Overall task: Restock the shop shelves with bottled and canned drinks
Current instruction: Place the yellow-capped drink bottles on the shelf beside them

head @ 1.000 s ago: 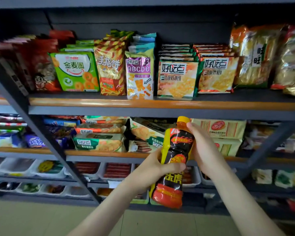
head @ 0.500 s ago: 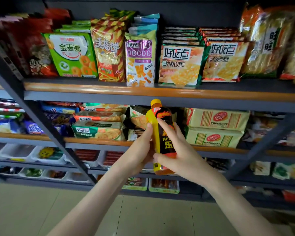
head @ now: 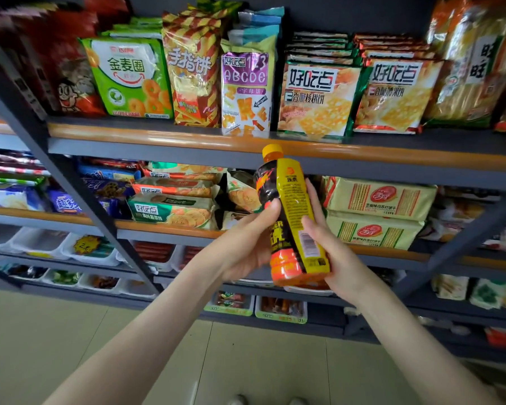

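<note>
Shop shelves [head: 187,135] packed with snack packets [head: 130,77] — far edges blurred. Bottle [head: 292,217] held upright before the middle shelf: left hand [head: 246,244] grips its side, right hand [head: 338,258] cups the base. Small label print unreadable — fingers behind hidden.

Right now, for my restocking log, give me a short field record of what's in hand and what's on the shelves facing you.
item: bottle, yellow cap, yellow-black-orange label, barcode side toward camera
left hand: grips the bottle's middle, thumb across the label
right hand: holds its lower part
position: in the air before the second shelf, nearly upright
shelves: snack bags above, biscuit packs behind the bottle
</note>
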